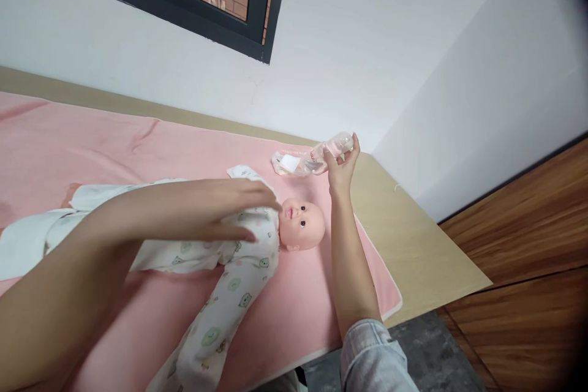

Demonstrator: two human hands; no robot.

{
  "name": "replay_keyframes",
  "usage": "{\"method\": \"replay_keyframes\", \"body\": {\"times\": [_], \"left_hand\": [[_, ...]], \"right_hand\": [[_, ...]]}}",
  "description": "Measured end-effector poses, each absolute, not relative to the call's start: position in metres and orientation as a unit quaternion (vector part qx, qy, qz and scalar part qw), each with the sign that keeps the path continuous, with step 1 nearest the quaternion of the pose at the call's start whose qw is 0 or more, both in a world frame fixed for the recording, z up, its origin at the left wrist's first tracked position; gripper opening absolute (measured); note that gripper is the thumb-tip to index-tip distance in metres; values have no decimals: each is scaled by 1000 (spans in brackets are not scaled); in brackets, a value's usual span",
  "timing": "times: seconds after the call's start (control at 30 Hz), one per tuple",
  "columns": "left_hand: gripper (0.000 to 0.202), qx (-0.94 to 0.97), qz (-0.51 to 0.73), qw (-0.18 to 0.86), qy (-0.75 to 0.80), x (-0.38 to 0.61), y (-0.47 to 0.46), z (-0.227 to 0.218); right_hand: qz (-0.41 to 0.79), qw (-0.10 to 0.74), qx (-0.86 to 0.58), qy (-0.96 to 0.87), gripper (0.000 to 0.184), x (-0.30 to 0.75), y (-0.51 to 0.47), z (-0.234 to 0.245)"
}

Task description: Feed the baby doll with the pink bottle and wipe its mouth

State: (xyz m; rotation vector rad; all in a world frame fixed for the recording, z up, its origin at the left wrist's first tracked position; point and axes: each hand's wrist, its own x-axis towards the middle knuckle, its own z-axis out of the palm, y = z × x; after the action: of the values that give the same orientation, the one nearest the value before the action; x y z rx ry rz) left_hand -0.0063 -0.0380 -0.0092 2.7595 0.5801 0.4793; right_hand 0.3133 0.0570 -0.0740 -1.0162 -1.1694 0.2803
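Doll (310, 234) on its back, clear bottle (339, 143) held aslant beyond its head.
The doll is bald, with dark open eyes and pink lips, its head toward the right of the view; it wears white clothes printed with green and animal motifs, one sleeve stretched toward the near edge of the pink blanket (294, 294) beneath, the torso partly hidden. The transparent bottle tilts with its rounded end up and to the right; clear wrapping (289, 163) with a white patch lies at its lower end.
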Motion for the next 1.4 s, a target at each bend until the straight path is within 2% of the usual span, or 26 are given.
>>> {"method": "replay_keyframes", "body": {"times": [0.1, 0.23, 0.53, 0.73, 0.9, 1.0, 1.23, 1.4], "left_hand": [[58, 941, 189, 140, 242, 4, -19, -16], [74, 862, 347, 121, 350, 18, -7, -21], [72, 836, 382, 160, 360, 26, -15, -18], [73, 828, 379, 167, 378, 26, -16, -15], [58, 839, 373, 120, 377, 26, -12, -15], [59, 837, 371, 110, 387, 24, -4, -18], [46, 818, 313, 52, 479, 0, 22, -19], [55, 770, 288, 67, 565, -26, 45, -20]], "right_hand": [[155, 688, -429, -564, 90, 287, 37, -55], [198, 657, -392, -613, 87, 244, 6, -38], [274, 601, -339, -670, 82, 184, -41, -31], [292, 603, -324, -668, 79, 181, -36, -36], [259, 611, -327, -673, 72, 186, -31, -37], [241, 632, -334, -656, 72, 194, -28, -33], [179, 669, -442, -570, 64, 270, 26, -47], [132, 604, -628, -473, 62, 327, 68, -99]]}}
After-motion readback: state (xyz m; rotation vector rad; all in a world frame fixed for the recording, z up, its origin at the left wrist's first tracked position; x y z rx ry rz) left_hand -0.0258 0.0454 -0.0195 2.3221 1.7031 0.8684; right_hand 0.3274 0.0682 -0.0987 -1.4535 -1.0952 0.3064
